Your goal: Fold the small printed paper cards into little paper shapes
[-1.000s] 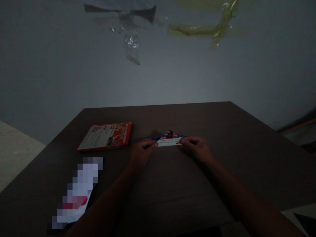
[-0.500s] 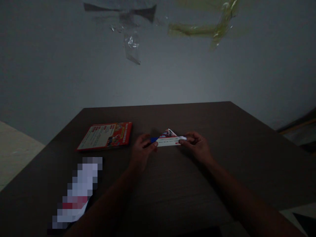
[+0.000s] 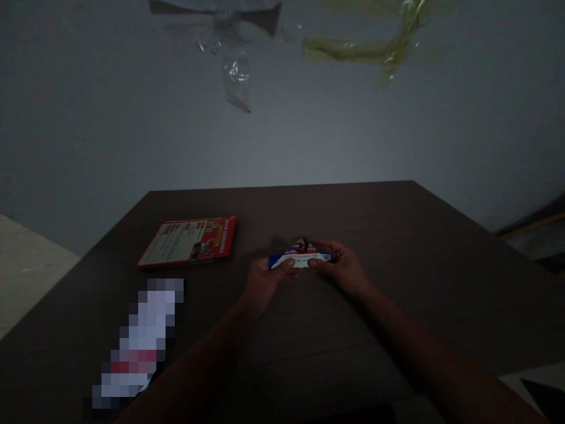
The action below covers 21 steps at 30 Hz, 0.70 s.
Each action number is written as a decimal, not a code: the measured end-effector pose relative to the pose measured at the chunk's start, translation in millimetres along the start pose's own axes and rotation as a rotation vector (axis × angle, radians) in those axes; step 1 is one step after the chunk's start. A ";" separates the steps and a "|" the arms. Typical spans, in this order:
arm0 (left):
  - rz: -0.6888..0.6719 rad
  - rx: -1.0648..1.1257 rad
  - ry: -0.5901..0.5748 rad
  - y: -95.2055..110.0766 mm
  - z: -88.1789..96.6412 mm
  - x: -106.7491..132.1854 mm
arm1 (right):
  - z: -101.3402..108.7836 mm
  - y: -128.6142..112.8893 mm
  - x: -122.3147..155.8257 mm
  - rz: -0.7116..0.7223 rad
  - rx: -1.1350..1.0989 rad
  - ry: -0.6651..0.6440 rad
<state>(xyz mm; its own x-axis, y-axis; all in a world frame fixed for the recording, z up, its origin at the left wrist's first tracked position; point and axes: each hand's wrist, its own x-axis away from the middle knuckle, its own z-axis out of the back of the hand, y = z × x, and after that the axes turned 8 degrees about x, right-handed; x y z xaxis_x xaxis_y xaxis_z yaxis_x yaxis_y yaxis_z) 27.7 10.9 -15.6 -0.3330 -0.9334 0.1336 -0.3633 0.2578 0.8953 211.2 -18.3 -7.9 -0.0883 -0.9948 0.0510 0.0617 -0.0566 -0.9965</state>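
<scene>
A small folded printed paper (image 3: 301, 257), blue, white and red, is held between both hands just above the dark wooden table (image 3: 397, 235). My left hand (image 3: 263, 281) pinches its left end with thumb on top. My right hand (image 3: 342, 268) grips its right end, fingers curled round it. The hands are close together, thumbs almost meeting under the paper's middle. The scene is dim.
A red printed booklet (image 3: 189, 241) lies flat at the left of the table. A blurred white and red object (image 3: 138, 341) lies near the front left edge. Clear and yellowish tape strips (image 3: 353, 50) stick on the grey wall behind.
Both hands have slid inward along the paper and drawn it slightly toward me. The paper now looks shorter and more folded up between them.
</scene>
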 end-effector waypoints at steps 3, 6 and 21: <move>-0.019 -0.081 0.021 -1.8 0.8 -1.1 | -0.8 2.5 -1.4 -0.005 -0.006 0.000; -0.027 -0.164 0.047 -0.4 1.9 -2.1 | 1.0 5.5 -3.0 -0.003 0.064 0.021; -0.193 -0.812 0.033 9.5 16.9 -3.4 | 14.1 3.2 -3.1 0.126 0.656 0.086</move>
<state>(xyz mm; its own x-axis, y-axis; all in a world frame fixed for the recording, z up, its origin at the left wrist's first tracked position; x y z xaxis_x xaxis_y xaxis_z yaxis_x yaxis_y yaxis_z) 10.7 20.7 -14.8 -0.2990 -0.9528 -0.0529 0.3327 -0.1560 0.9300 225.7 -16.6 -10.4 -0.1178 -0.9885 -0.0951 0.6654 -0.0075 -0.7465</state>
